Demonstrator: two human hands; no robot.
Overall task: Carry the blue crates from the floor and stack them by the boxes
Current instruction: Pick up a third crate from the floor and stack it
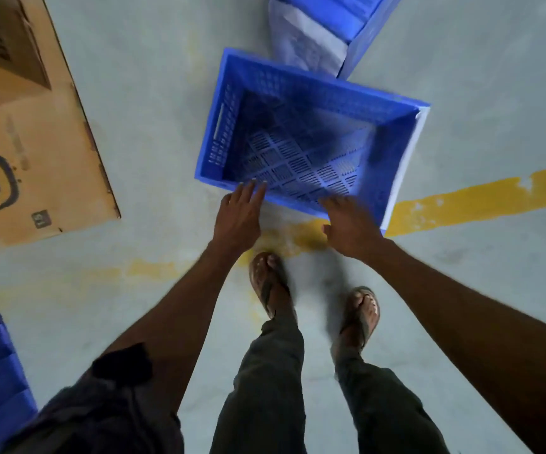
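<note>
Blue plastic crate (304, 139) sits empty on the concrete floor (153, 93) beside the cardboard boxes (32, 149). Our left hand (237, 217) and right hand (350, 227) reach its near rim, fingers spread, gripping nothing; next we must clasp that rim and lift.

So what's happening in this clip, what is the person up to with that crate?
A person stands over an empty blue crate on the floor, both arms reaching down to its near rim. The left hand is open with fingertips at the rim; the right hand is blurred at the same edge, so no firm grip shows yet. Another blue crate lies beyond it, and cardboard boxes sit to the left. A yellow floor line runs under the crate.
</note>
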